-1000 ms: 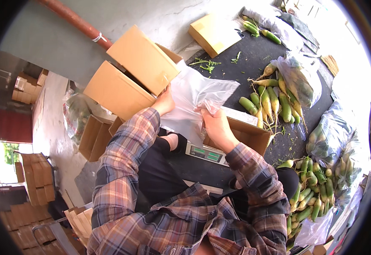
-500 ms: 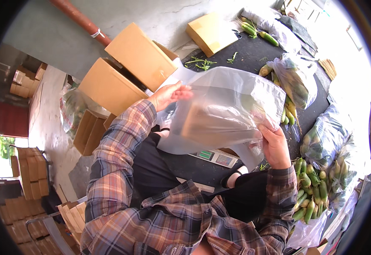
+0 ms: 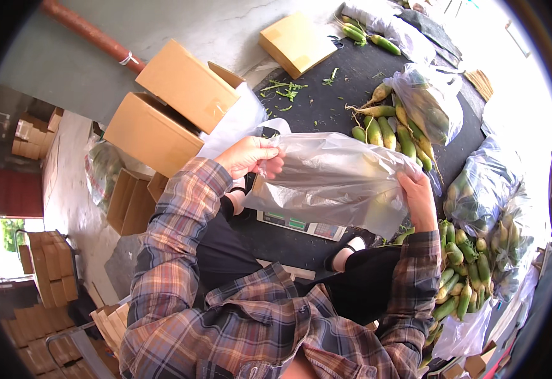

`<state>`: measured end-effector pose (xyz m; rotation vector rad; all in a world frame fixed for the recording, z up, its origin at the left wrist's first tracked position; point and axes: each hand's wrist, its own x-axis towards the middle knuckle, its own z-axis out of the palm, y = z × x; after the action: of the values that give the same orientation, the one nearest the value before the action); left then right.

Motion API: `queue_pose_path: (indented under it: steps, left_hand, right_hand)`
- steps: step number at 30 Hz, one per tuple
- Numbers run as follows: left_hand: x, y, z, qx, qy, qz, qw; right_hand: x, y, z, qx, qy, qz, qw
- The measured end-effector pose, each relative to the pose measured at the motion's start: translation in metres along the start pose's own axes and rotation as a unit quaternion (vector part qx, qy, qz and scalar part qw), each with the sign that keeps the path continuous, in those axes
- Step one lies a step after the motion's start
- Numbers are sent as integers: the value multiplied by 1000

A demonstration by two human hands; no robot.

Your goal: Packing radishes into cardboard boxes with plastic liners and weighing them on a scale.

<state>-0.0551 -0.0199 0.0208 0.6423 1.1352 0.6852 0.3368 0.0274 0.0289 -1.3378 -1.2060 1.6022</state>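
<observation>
Stretched between my hands is a translucent plastic bag [image 3: 339, 180], gathered and wrinkled along its length. My left hand [image 3: 251, 158] pinches one end of it. On the other end my right hand [image 3: 418, 197] is closed, thumb over the film. Below the bag a scale [image 3: 304, 226] with a green-lit display partly shows between my feet; the bag covers the rest. Just beyond the bag lies a bunch of green radishes [image 3: 386, 131] with root tails, and a larger pile of green radishes [image 3: 465, 268] is right of my right forearm.
Open cardboard boxes [image 3: 187, 85] stand at the left, with white plastic sheeting [image 3: 241, 110] beside them. A closed carton [image 3: 298, 44] rests farther off. Filled plastic bags [image 3: 484, 192] line the right side. Leaf scraps [image 3: 285, 90] litter the dark mat. Stacked cartons [image 3: 48, 259] stand at far left.
The bag went from spread wide to drawn narrow and taut between my hands. My left hand, open before, has closed on its end. The radishes beyond have come into fuller view.
</observation>
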Motion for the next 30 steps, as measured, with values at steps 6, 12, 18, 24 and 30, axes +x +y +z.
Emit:
queue_pose_path:
  steps: [6, 12, 18, 24, 30]
  left_hand:
    - [0, 1, 18, 148, 43, 45, 987]
    - [9, -2, 49, -8, 35, 88, 996]
    - [9, -5, 72, 53, 14, 102, 993]
    - [8, -9, 82, -47, -82, 47, 994]
    - [11, -17, 78, -59, -28, 128, 990]
  right_hand:
    - [4, -2, -2, -388, 231, -199, 870]
    - [-17, -14, 71, -116, -3, -171, 978]
    - [-15, -8, 117, -130, -100, -169, 972]
    - [-12, -1, 135, -86, -157, -76, 981]
    - [-6, 0, 137, -79, -163, 2, 983]
